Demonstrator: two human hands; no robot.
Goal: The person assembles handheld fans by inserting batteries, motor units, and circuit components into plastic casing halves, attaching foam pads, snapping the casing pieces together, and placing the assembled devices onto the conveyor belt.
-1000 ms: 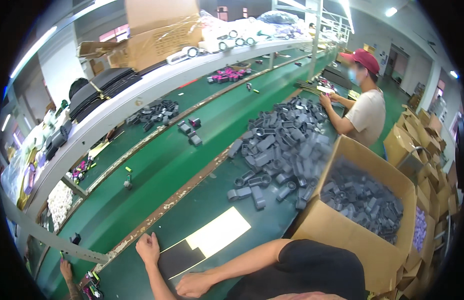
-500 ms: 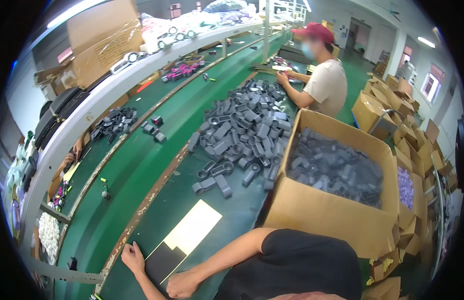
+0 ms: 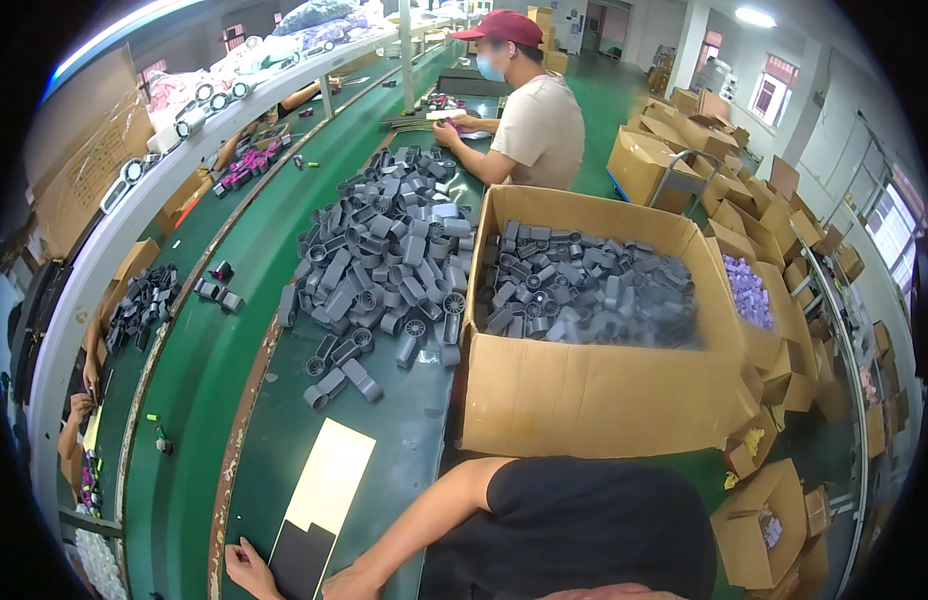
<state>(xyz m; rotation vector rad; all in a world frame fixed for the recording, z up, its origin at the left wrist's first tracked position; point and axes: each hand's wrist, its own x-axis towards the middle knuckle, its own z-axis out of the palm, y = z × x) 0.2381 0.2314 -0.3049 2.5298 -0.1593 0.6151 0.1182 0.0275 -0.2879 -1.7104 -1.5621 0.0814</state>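
A long pale yellow backing sheet lies on the dark green worktop, its near part covered by black stepped-edge pieces. Along the left edge of the black part rests my left hand; its fingers are loosely bent, slightly apart, with nothing visible between them. My right hand is closed against the sheet's near right edge, partly cut off by the picture's lower rim. Whether it pinches the sheet or a small piece cannot be made out. Beyond the sheet, several grey plastic housings lie loose before a large heap.
To the right stands a big open cardboard box full of grey housings. Left of the worktop runs a green conveyor belt carrying small parts. A person in a red cap works farther along; another person's hands show at far left.
My view has swung to the right, so the worktop and box appear farther left. Both hands stay by the sheet, now lower in the picture.
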